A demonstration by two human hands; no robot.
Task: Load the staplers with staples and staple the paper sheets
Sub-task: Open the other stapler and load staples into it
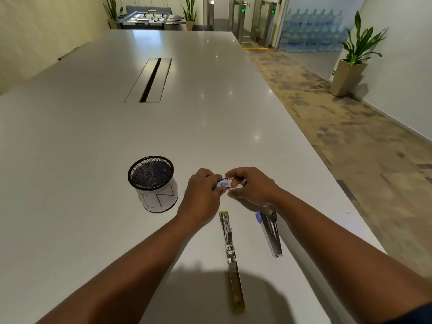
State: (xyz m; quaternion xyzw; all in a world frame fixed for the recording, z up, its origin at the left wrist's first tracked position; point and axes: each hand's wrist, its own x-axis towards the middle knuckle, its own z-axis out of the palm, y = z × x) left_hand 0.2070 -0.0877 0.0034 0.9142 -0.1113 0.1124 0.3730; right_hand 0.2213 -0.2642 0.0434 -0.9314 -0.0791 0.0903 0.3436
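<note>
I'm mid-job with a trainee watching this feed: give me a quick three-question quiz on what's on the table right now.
1. True or false: both staplers, the yellow-tipped stapler and the blue-tipped stapler, lie opened out on the table.
2. What do the left hand and right hand hold between them?
A. a sheet of paper
B. a small blue and white box
C. the mesh cup
3. Which stapler lies nearer the table's right edge?

Key:
1. True.
2. B; probably the staple box, though its label is too small to read.
3. The blue-tipped stapler.
</note>
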